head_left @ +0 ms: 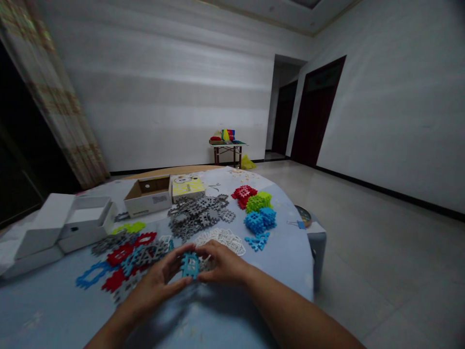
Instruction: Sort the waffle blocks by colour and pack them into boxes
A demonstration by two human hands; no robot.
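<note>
Pale cloth covers a rounded table [286, 271] in a dim, white-walled room. At its left stands an open white box [87, 232], and before it sprawls a mixed heap [121, 254] of red, blue and grey notched pieces, overlapping and seemingly unsorted. Behind, a cardboard box [148, 206] sits open side up, probably to keep its inside within reach. Nearer the middle, the left hand [158, 280] pinches a teal piece [190, 265] between thumb and fingers, above the table's near part. The right hand [224, 264] closes thumb and fingers on its other side; gripping opposite edges likely keeps it steady. Grey pieces [194, 215] and white pieces [222, 238] lie beyond. Rightward, red [244, 194], green [258, 201] and blue piles [258, 219] sit grouped, apparently to keep colours apart.
</note>
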